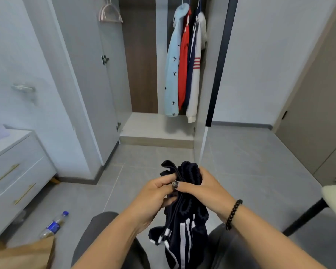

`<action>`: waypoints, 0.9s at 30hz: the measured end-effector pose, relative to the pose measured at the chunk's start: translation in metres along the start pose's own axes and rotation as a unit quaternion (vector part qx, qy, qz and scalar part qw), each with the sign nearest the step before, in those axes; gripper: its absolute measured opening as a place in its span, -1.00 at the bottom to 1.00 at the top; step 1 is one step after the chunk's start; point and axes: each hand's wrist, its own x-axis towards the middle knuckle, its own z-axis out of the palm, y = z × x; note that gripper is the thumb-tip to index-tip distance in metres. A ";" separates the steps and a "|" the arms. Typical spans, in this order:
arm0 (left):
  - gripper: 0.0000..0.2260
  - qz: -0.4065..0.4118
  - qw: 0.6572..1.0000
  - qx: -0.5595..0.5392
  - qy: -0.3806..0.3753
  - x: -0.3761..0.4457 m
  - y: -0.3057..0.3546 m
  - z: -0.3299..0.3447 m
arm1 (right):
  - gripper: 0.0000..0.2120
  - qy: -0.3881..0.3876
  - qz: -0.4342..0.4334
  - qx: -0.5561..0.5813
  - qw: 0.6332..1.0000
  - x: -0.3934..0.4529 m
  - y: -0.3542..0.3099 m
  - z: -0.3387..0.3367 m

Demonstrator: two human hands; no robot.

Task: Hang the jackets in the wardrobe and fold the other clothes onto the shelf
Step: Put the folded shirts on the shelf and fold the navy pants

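Four jackets (pixel 184 61) hang in the wardrobe (pixel 157 131); both hands, left hand (pixel 155 193) and right hand (pixel 206 188), pinch navy striped shorts (pixel 184 220), probably, with curled fingers, folding still ahead.

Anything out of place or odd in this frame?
A plastic bottle lies on its side on the floor beside the drawer unit, not stood anywhere. Otherwise nothing stands out: the jackets hang straight in the wardrobe, and both hands, left and right, hold the dark garment.
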 end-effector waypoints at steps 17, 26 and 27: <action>-0.48 0.083 0.988 -0.133 0.006 0.001 -0.013 -0.002 | -0.63 -0.119 0.025 0.053 0.991 -0.002 -0.004 -0.003; -0.66 0.090 0.991 -0.066 0.068 -0.005 -0.003 -0.040 | -0.55 -0.175 0.027 -0.035 0.984 0.012 -0.022 0.013; -0.64 0.099 0.990 -0.064 0.074 -0.007 -0.003 -0.044 | -0.54 -0.179 0.040 -0.035 0.982 0.015 -0.022 0.015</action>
